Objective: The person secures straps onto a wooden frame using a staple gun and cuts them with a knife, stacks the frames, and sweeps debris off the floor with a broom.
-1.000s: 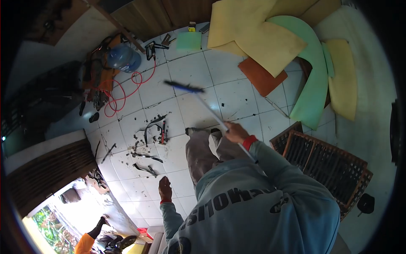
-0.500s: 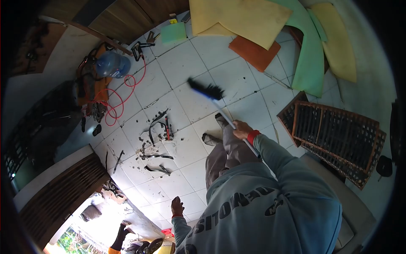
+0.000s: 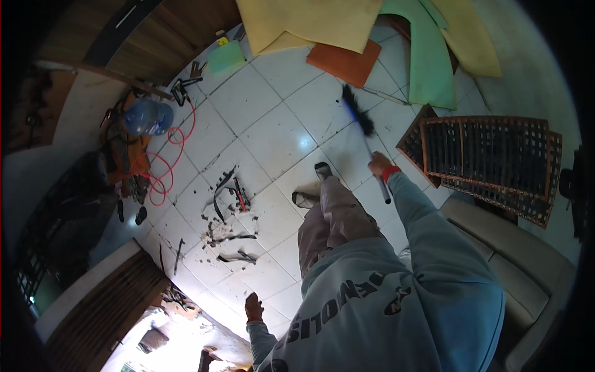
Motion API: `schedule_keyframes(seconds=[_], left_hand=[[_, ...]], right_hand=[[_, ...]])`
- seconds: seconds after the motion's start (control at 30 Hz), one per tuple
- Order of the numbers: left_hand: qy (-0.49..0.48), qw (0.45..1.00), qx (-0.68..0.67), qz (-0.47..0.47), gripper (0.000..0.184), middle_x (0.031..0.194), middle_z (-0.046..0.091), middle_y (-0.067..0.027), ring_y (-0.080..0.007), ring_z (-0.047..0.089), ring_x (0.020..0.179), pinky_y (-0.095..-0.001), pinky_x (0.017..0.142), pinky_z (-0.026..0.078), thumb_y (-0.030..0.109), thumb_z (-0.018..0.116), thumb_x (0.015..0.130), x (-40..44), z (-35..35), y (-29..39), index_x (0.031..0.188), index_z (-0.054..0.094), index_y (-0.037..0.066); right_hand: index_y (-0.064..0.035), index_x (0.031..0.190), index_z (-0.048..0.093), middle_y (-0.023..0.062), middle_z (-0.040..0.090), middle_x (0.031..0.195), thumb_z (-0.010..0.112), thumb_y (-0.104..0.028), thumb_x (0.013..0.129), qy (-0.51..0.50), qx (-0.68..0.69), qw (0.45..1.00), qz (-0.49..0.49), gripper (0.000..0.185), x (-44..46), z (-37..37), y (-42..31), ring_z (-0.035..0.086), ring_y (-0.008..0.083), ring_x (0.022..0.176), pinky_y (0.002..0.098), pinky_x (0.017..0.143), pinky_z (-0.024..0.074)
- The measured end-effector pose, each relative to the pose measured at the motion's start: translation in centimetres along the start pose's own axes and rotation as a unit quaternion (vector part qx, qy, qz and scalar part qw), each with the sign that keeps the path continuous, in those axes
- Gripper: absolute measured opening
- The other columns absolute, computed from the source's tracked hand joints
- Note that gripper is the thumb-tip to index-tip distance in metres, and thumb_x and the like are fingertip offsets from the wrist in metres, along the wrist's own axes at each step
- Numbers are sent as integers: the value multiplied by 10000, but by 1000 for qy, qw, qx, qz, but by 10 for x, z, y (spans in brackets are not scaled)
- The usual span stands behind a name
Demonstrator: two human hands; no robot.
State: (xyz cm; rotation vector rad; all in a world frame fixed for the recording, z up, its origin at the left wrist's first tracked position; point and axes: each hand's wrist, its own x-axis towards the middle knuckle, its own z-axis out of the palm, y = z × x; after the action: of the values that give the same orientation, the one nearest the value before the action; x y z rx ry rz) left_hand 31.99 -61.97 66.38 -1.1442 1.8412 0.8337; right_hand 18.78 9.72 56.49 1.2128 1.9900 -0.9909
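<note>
My right hand (image 3: 380, 164) is wrapped round the grey handle of a broom (image 3: 372, 146). The broom's dark bristles with a blue base touch or hover just over the white tiles, near an orange-brown sheet (image 3: 346, 61). Low in the view, my left hand (image 3: 253, 307) hangs away from the broom with its fingers curled; what it holds, if anything, is too small to make out. Black strips (image 3: 237, 256), a red-and-black tool (image 3: 240, 194) and dark scraps lie on the floor to the left of my feet.
Yellow foam sheets (image 3: 310, 22) and a green one (image 3: 431, 68) lie at the top. A woven rack (image 3: 483, 152) stands right, above a beige sofa (image 3: 514, 273). A blue water bottle (image 3: 147, 117) and a red hose (image 3: 162, 177) are at the left.
The broom has swung to the right across the tiles, with my right hand moving up along with it. My feet and body have turned, and the view has shifted.
</note>
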Motion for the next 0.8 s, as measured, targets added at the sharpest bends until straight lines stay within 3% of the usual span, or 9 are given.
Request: schedule_keyframes(seconds=[0.13, 0.17, 0.27, 0.4, 0.53, 0.7, 0.73, 0.77, 0.8], left_hand=[[14, 999, -36, -5, 409, 1264, 584, -52, -241, 625, 990, -405, 666, 487, 354, 546, 957, 0, 11, 18, 1323, 519, 173], [28, 999, -28, 28, 434, 1094, 626, -28, -214, 647, 880, -344, 534, 477, 427, 550, 937, 2, 19, 24, 1252, 581, 130], [-42, 997, 22, 52, 416, 1265, 572, -30, -236, 610, 1040, -412, 703, 483, 362, 527, 957, 9, 29, 59, 1333, 511, 185], [14, 989, -19, 149, 424, 1052, 610, -8, -175, 615, 896, -312, 603, 461, 422, 538, 955, -25, 48, 112, 1247, 571, 116], [25, 987, 35, 154, 421, 1069, 622, -8, -180, 609, 907, -314, 609, 459, 422, 520, 963, -39, 70, 129, 1237, 578, 108], [15, 987, 62, 145, 403, 975, 608, -1, -153, 606, 830, -281, 529, 438, 437, 510, 963, -66, 137, 129, 1177, 594, 105], [23, 989, 53, 136, 388, 928, 594, 4, -152, 607, 802, -282, 514, 434, 446, 503, 963, -81, 159, 132, 1143, 600, 116], [19, 991, 22, 132, 378, 928, 598, 4, -151, 610, 791, -286, 510, 433, 441, 507, 963, -91, 182, 131, 1141, 601, 121], [13, 992, -10, 126, 368, 928, 601, 5, -149, 614, 780, -290, 506, 432, 437, 512, 963, -100, 203, 126, 1140, 602, 126]], right_hand=[[-4, 1344, 493, 161, 660, 751, 582, -91, 780, -90, 23, 994, -53, 577, -97, 24, 9, 606, 223, 508, 380, 495, 517], [-10, 1358, 487, 158, 663, 758, 594, -114, 786, -143, 66, 983, -90, 591, -115, 19, 20, 602, 216, 508, 378, 497, 516], [-52, 1408, 459, 139, 659, 759, 610, -148, 814, -134, 37, 958, -249, 621, -147, 30, 71, 577, 181, 494, 359, 475, 498], [-82, 1381, 479, 130, 627, 716, 586, -129, 836, -50, 167, 983, -62, 558, -177, -30, 93, 573, 182, 466, 343, 413, 461], [-54, 1359, 456, 155, 609, 679, 557, -99, 851, 124, 167, 978, 28, 519, -110, -105, 129, 585, 210, 460, 373, 399, 468], [-19, 1209, 554, 208, 673, 811, 610, -134, 807, 39, 196, 979, 50, 422, 45, -109, 232, 678, 285, 624, 403, 583, 561], [-20, 1201, 566, 213, 657, 912, 594, -135, 803, -60, -144, 982, -106, 415, 33, -91, 236, 646, 337, 808, 421, 760, 518], [-22, 1194, 577, 218, 642, 1012, 578, -136, 799, -46, -429, 851, -298, 411, 20, -73, 237, 615, 389, 992, 439, 937, 474], [-18, 1192, 572, 208, 623, 1118, 582, -188, 797, -59, -54, 995, -63, 430, -34, -72, 200, 615, 397, 1014, 445, 934, 480]])
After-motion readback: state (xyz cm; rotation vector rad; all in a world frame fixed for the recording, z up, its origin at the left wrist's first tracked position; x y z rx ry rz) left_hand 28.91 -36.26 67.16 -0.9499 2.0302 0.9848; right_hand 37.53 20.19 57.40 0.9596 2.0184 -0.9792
